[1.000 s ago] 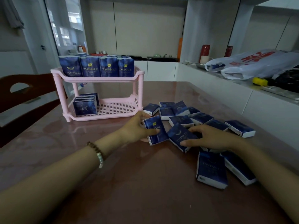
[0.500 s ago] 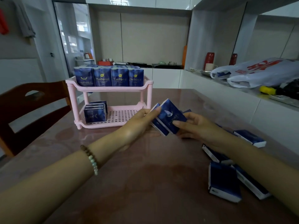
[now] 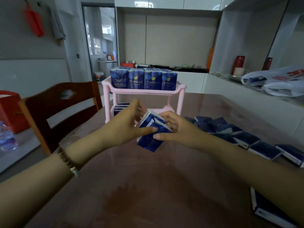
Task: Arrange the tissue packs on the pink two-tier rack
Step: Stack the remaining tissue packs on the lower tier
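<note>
Tissue packs [image 3: 148, 142], clasped by left hand [image 3: 126, 127] and right hand [image 3: 178, 130], now nearer rack [image 3: 148, 92].

Lower-tier packs [image 3: 120, 106] half hidden behind hands [image 3: 126, 127], bottom-right pack [image 3: 267, 209] cut by frame edge

Head camera looks down across the table [image 3: 148, 186] toward the pink rack [image 3: 144, 91].

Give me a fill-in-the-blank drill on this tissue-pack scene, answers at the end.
The left hand and right hand together hold blue tissue packs in front of a rack coloured ____. Its top tier shows a front row of ____ upright packs. The loose packs lie on the table to the person's ____ side.
Answers: pink; four; right.
</note>
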Tool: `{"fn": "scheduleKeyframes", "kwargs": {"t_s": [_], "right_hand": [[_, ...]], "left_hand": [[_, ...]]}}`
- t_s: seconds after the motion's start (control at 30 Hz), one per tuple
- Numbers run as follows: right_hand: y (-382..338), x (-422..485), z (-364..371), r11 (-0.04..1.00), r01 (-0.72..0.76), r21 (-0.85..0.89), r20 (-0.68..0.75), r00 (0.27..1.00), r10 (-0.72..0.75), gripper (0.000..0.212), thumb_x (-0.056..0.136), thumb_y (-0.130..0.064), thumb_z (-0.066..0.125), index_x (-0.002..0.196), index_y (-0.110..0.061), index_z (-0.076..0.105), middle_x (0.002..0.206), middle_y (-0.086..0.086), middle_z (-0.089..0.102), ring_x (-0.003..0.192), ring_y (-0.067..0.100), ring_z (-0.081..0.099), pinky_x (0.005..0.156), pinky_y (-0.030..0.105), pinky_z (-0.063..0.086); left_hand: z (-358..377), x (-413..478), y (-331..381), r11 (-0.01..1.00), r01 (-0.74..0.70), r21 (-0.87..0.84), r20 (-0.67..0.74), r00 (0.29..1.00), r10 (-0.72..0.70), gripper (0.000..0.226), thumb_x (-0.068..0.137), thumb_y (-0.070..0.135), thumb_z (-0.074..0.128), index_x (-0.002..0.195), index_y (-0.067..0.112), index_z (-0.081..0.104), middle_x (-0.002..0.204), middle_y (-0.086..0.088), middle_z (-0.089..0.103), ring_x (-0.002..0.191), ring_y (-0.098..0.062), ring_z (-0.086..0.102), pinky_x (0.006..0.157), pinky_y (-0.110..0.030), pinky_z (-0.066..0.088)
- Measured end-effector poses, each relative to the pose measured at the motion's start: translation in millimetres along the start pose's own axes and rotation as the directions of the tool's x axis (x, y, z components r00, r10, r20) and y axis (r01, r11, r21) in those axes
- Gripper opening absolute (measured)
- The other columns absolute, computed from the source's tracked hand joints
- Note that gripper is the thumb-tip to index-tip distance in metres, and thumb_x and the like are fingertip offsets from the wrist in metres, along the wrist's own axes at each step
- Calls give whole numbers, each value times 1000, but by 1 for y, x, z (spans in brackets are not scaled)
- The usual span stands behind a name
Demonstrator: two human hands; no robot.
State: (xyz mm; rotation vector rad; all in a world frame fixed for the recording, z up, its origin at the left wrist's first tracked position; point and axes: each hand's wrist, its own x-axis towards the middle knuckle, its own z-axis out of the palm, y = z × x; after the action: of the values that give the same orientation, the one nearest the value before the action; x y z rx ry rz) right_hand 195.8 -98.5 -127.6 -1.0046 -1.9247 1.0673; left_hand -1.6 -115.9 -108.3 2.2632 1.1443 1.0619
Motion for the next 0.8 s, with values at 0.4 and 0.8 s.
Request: {"fn": "scheduleKeyframes", "kwargs": {"t_s": [0.4, 0.8], "right_hand": [[49, 21, 15, 979, -70, -192, -23, 998, 66, 52, 68, -29, 82, 111, -35, 53, 114, -14, 62, 108, 8, 60, 93, 29, 51], [39, 25, -3, 977, 16, -211, 88, 996, 3, 42, 72, -17, 77, 108, -27, 57, 111, -8, 66, 101, 6, 64, 86, 27, 55]], "left_hand": [[15, -24, -75, 994, 43, -103, 75, 997, -35, 50, 82, 15, 70, 126, 28, 50, 122, 14, 56, 106, 4, 54, 87, -14, 48], [20, -21, -81, 1000, -14, 28, -135, 991, 18, 50, 79, 39, 67, 123, 33, 45, 118, 17, 50, 107, 6, 49, 86, -3, 41]]}}
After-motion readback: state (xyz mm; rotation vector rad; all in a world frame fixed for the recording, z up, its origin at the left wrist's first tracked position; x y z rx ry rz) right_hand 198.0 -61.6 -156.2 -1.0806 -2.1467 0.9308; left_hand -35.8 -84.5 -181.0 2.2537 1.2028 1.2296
